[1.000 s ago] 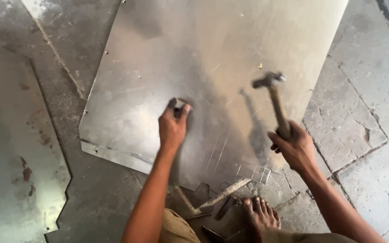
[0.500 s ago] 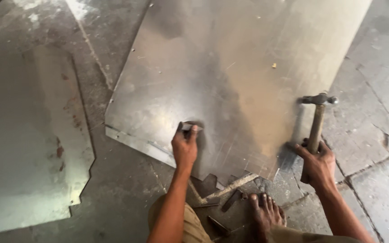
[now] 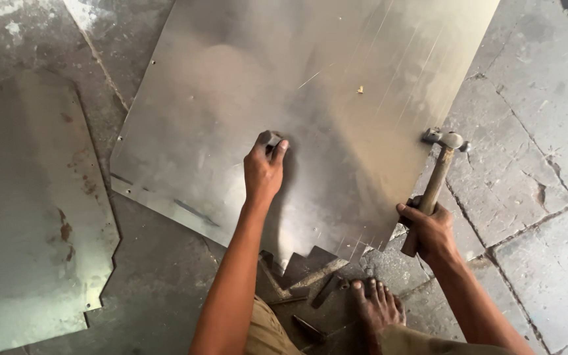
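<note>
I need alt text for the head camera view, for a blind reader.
The left hand presses a small metal tool onto a large metal sheet on the floor, while the right hand holds a hammer upright.

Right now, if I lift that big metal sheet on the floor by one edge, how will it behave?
The metal sheet looks thin and wide, so it would probably flex and wobble rather than stay stiff. Its notched near edge looks sharp, likely risky for bare fingers. Its smooth, shiny face suggests it could slide easily on the stone floor.

The dull silver metal sheet [image 3: 231, 98] bears fine scratch lines, the wooden-handled hammer [image 3: 434, 187] is brown, and the stone floor [image 3: 540, 131] is grey.
</note>
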